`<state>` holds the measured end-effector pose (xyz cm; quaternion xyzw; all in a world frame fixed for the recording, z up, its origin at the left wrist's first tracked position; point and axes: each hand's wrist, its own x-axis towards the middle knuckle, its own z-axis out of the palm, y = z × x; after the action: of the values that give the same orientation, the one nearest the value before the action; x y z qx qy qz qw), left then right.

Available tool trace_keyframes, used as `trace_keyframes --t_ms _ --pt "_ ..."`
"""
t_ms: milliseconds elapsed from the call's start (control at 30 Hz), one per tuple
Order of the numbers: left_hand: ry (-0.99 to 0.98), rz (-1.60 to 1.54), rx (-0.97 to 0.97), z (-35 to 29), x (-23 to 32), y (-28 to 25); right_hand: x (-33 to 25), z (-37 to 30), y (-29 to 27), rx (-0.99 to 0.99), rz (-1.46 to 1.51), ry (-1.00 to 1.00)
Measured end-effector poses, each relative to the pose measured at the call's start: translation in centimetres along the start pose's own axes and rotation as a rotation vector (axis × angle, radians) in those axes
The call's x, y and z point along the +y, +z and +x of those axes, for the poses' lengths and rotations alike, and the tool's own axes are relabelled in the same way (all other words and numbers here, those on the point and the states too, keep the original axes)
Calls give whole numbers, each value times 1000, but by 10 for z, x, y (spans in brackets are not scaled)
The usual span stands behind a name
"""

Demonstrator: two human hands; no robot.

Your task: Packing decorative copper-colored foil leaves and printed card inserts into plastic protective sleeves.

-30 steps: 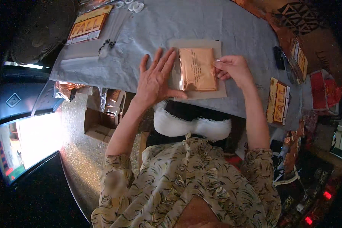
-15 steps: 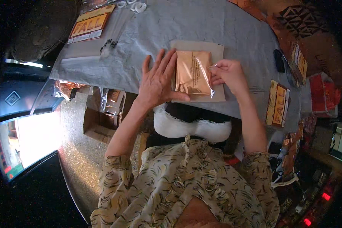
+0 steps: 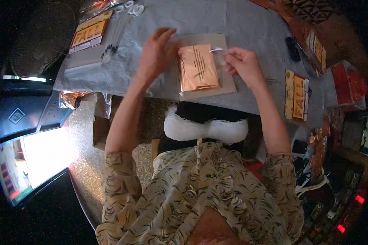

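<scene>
A copper-coloured foil packet (image 3: pixel 198 67) with dark print lies on a beige cardboard sheet (image 3: pixel 229 81) on the table. Between thumb and fingertips, my right hand (image 3: pixel 246 65) pinches a thin clear strip (image 3: pixel 218 51) beside the packet's upper right corner. Whether that strip is joined to the packet I cannot make out. Raised just left of the packet is my left hand (image 3: pixel 154 55), blurred by motion, its fingers apart and nothing visible in them.
The table has a grey cloth cover (image 3: pixel 151 24). Clear plastic sleeves (image 3: pixel 86 61) and a yellow-orange card (image 3: pixel 90 32) lie at the far left, near white rings (image 3: pixel 135 10). A similar carded pack (image 3: pixel 296 96) and a dark object (image 3: pixel 292 49) lie at right. A fan (image 3: pixel 41 41) stands beyond.
My left hand has lifted off the packet and moved up and away to the left. My right hand is still pinching, slightly higher. The packet appears shifted up and left in view.
</scene>
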<state>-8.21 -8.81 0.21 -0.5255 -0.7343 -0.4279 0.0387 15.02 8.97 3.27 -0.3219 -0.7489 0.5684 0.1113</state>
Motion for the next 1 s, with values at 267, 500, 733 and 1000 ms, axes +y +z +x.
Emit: trace_keyframes --t_ms 267,500,733,1000 --pt "-252 -490 -531 76 4 20 -43 11 -24 -131 -157 -223" --pt "-615 -930 -363 33 18 10 -45 -7 -29 522 -271 -513" --pt "-735 -1409 -165 0 37 22 7 -9 -28 344 268 -318" --pt "-739 -1392 -246 -5 53 5 -8 -25 -21 347 590 -215"
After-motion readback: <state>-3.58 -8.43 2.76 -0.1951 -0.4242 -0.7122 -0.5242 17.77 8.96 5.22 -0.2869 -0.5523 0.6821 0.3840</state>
